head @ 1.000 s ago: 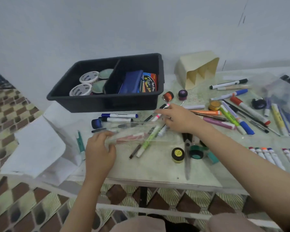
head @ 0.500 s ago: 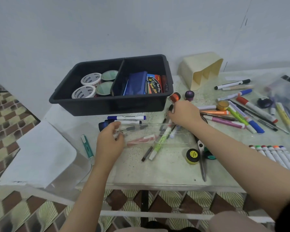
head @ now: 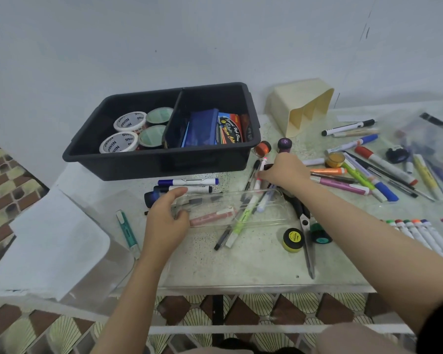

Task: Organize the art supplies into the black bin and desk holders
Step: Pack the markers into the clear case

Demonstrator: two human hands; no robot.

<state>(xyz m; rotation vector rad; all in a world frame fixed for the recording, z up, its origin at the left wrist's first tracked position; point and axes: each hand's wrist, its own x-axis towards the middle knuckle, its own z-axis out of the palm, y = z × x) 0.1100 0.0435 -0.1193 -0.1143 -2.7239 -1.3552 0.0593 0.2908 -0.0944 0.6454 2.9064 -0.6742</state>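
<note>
Right hand (head: 284,172) has crept forward, seemingly pinching a pen (head: 262,163); next, lift it into the clear tray (head: 266,221) the left hand (head: 164,223) grips.

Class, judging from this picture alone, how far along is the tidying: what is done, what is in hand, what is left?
Done: tape rolls and a blue pouch sit in the bin. In hand: the left hand holds the clear tray, and the right hand pinches a pen beside it. Left: markers, scissors and paint pots lie loose on the table; the cream holder lies on its side.
</note>
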